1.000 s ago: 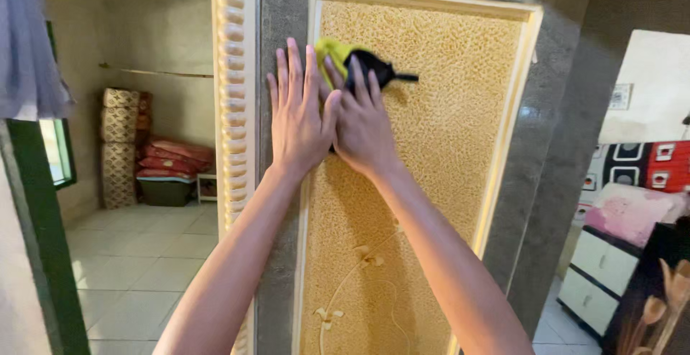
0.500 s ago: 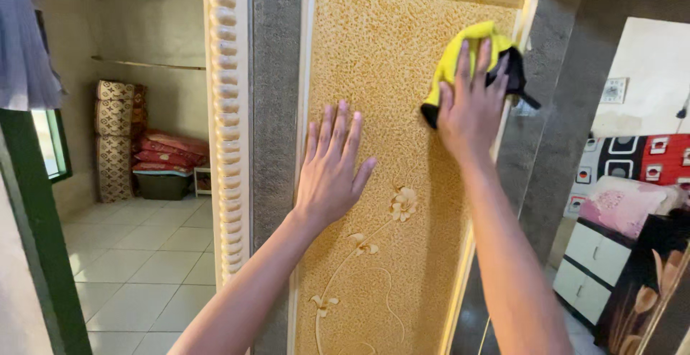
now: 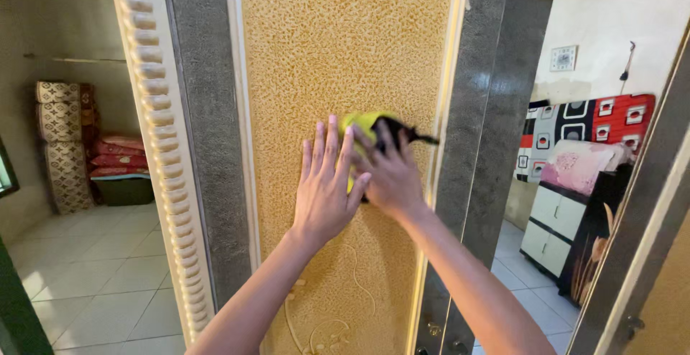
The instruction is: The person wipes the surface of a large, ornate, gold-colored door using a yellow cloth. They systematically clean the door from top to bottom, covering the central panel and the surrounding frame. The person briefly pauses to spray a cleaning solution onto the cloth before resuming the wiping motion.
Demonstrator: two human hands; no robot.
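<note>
Back from the panel's upper right, the right hand (image 3: pixel 388 179) now presses the yellow-and-black cloth (image 3: pixel 368 126) mid-panel on the textured yellow wall panel (image 3: pixel 338 46), flat left hand (image 3: pixel 327 186) alongside; rough texture could snag the cloth.

One head view faces straight at the yellow wall panel (image 3: pixel 345 53), close up
</note>
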